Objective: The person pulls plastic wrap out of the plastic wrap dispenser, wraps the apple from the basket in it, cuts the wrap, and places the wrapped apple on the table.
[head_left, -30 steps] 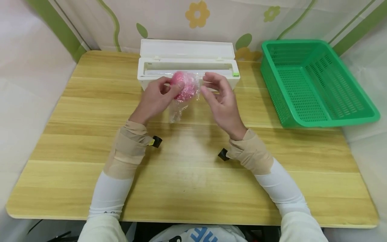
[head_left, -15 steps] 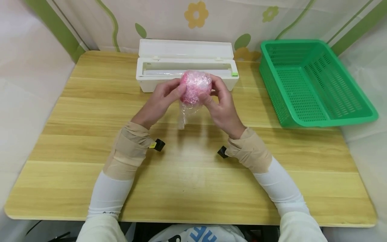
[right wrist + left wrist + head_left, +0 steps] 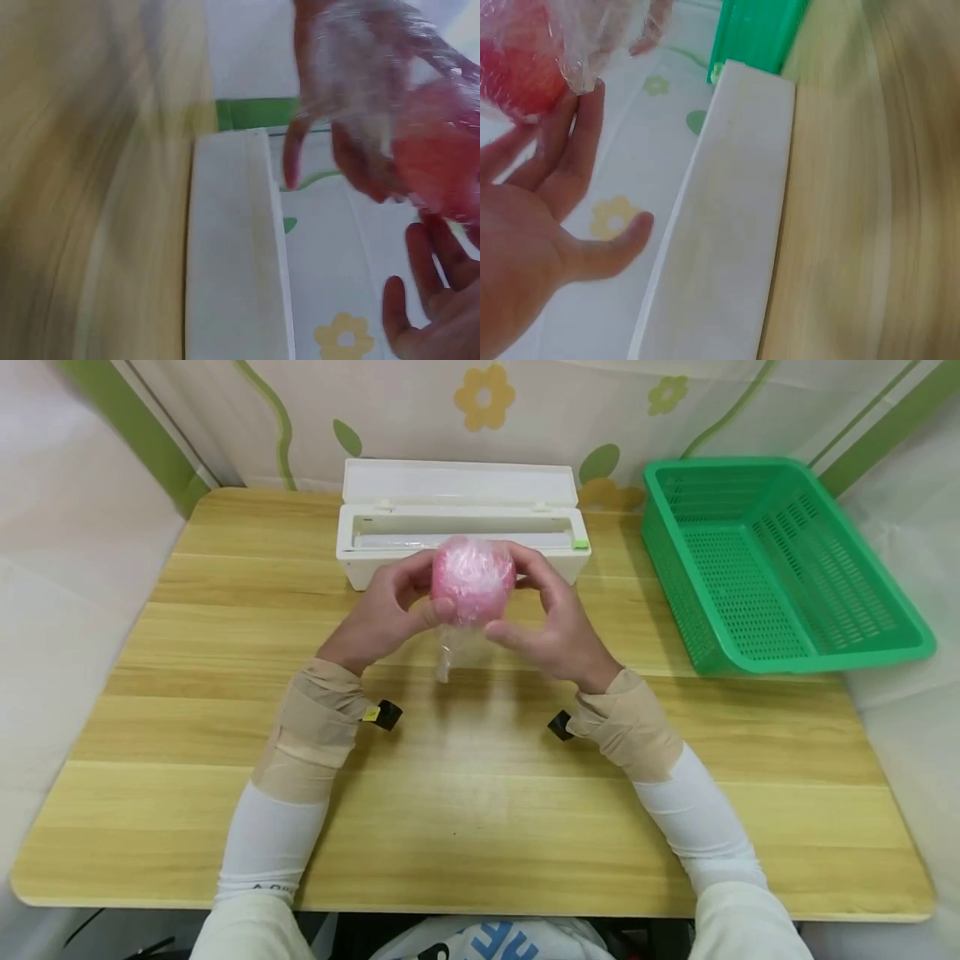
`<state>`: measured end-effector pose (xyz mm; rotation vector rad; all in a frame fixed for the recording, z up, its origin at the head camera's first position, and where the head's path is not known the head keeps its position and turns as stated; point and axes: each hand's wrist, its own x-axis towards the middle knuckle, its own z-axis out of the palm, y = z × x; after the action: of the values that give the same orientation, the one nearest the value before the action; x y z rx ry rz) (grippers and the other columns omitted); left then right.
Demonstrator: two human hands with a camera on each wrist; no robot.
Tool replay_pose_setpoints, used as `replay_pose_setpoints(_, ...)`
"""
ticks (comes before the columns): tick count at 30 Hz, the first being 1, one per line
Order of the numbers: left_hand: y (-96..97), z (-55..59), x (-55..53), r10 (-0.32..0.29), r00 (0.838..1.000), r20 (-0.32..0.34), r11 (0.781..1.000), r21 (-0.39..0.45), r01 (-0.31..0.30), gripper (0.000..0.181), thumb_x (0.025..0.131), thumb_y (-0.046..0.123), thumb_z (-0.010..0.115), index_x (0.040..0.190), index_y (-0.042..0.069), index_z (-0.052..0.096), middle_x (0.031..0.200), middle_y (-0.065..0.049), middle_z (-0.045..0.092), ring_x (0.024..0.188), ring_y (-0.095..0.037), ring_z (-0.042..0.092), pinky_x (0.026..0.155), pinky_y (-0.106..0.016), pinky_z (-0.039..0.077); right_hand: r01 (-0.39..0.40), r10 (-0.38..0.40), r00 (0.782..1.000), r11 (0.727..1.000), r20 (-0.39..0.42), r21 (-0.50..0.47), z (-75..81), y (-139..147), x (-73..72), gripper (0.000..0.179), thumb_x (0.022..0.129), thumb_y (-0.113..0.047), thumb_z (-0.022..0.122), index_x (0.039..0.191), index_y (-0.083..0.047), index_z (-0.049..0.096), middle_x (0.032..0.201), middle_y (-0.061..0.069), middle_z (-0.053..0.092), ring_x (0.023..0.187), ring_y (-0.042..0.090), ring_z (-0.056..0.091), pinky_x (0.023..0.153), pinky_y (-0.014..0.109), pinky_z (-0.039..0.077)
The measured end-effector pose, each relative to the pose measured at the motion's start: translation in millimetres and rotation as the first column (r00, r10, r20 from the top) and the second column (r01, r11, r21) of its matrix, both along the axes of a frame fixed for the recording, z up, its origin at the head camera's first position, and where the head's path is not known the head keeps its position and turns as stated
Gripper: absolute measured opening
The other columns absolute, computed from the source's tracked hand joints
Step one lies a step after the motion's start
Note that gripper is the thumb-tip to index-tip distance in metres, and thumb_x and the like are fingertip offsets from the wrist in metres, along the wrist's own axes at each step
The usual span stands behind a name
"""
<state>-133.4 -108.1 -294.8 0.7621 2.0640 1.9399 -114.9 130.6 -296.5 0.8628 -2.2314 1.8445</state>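
A pink round thing (image 3: 474, 575) wrapped in clear cling film is held up between both hands in the head view; it looks red in the left wrist view. My left hand (image 3: 377, 617) supports it from the left with lightly bent fingers, its thumb standing apart in the left wrist view. On the right side, the fingertips of my right hand (image 3: 553, 631) touch it, thumb spread below. A loose film tail (image 3: 446, 653) hangs under it. Behind stands a white cling film dispenser (image 3: 358, 562), lid up, film roll (image 3: 397, 541) inside.
A green plastic basket (image 3: 678, 556) stands at the right rear of the wooden table (image 3: 465, 827). A flower-printed curtain (image 3: 412, 402) hangs behind the table. Small black cameras (image 3: 387, 715) are strapped to both wrists.
One second ago the left hand alone held the wrapped thing; the right hand then took hold too. Since then it has been turned, and both thumbs have slid lower.
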Motion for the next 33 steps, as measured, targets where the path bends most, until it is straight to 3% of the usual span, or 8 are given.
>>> replay_pose_setpoints(5,1.3,-0.2,-1.1,-0.005,0.996,-0.088,0.998,-0.055,0.0,0.081,0.082,0.04,0.092,0.149,0.01,0.057,0.144,-0.011,0.064,0.132,-0.023,0.059,0.121,-0.047,0.042,-0.036,0.047,0.995,0.99,0.083,-0.138,5.5,2,1.8,0.089,0.1,-0.073,0.052,0.142,0.005,0.056,0.136,0.011,0.064,0.123,0.024,0.059,0.1,0.035,0.051)
replay_pose_setpoints(8,4.8,0.2,0.1,-0.002,0.992,-0.126,0.998,-0.063,-0.006,0.08,0.082,0.031,0.094,0.149,0.01,0.057,0.144,-0.01,0.064,0.133,-0.023,0.058,0.122,-0.051,0.04,-0.022,0.038,0.995,0.983,0.089,-0.18,5.4,-1,2.8,0.061,0.109,-0.049,0.053,0.139,0.005,0.056,0.131,0.005,0.064,0.116,0.022,0.06,0.094,0.03,0.053)
replay_pose_setpoints(11,7.3,-0.1,0.5,0.007,0.987,-0.158,0.999,-0.05,-0.016,0.082,0.08,0.032,0.095,0.149,0.009,0.057,0.145,-0.01,0.063,0.132,-0.022,0.059,0.123,-0.049,0.04,-0.014,0.033,0.996,0.977,0.084,-0.211,5.0,-4,4.2,0.036,0.112,-0.018,0.049,0.138,0.006,0.054,0.129,0.003,0.063,0.114,0.021,0.06,0.093,0.029,0.055)
replay_pose_setpoints(14,7.7,-1.1,1.1,0.015,0.983,-0.185,0.999,-0.03,-0.021,0.084,0.079,0.033,0.096,0.149,0.007,0.056,0.145,-0.011,0.063,0.132,-0.022,0.059,0.122,-0.046,0.041,-0.022,0.041,0.996,0.974,0.081,-0.224,4.5,-6,6.0,0.031,0.11,-0.005,0.045,0.138,0.007,0.051,0.131,0.003,0.061,0.118,0.022,0.059,0.096,0.03,0.055)
replay_pose_setpoints(21,5.7,-4.4,0.9,0.008,0.977,-0.212,1.0,0.013,-0.005,0.098,0.074,0.053,0.094,0.149,0.003,0.054,0.148,-0.013,0.06,0.135,-0.023,0.058,0.123,-0.044,0.04,-0.045,0.084,0.986,0.964,0.142,-0.261,7.2,-7,8.6,0.036,0.112,-0.015,0.036,0.138,0.002,0.053,0.137,0.005,0.059,0.123,0.022,0.056,0.098,0.031,0.05)
replay_pose_setpoints(24,6.3,-3.8,1.2,-0.001,0.974,-0.225,1.0,0.008,0.003,0.097,0.074,0.05,0.095,0.149,0.003,0.055,0.148,-0.013,0.061,0.135,-0.023,0.057,0.123,-0.044,0.041,-0.035,0.079,0.986,0.961,0.149,-0.275,8.3,-7,10.3,0.032,0.112,-0.012,0.038,0.135,0.001,0.055,0.138,0.006,0.06,0.123,0.022,0.056,0.096,0.031,0.05)
replay_pose_setpoints(29,7.3,-2.3,2.1,-0.002,0.965,-0.261,1.0,-0.023,-0.004,0.086,0.075,0.023,0.098,0.148,0.004,0.055,0.147,-0.012,0.062,0.135,-0.021,0.057,0.124,-0.045,0.039,-0.022,0.065,0.988,0.957,0.142,-0.288,7.3,-8,10.5,0.03,0.11,-0.011,0.038,0.13,-0.001,0.058,0.139,0.007,0.06,0.128,0.023,0.056,0.102,0.034,0.051)
replay_pose_setpoints(33,9.3,-2.2,2.3,-0.015,0.955,-0.297,0.998,-0.065,-0.004,0.087,0.071,0.002,0.097,0.148,0.005,0.056,0.145,-0.011,0.062,0.136,-0.02,0.056,0.126,-0.044,0.036,-0.009,0.055,0.988,0.955,0.145,-0.297,4.8,-8,9.4,0.025,0.109,-0.01,0.041,0.123,-0.011,0.061,0.136,0.003,0.061,0.131,0.023,0.054,0.105,0.036,0.049)
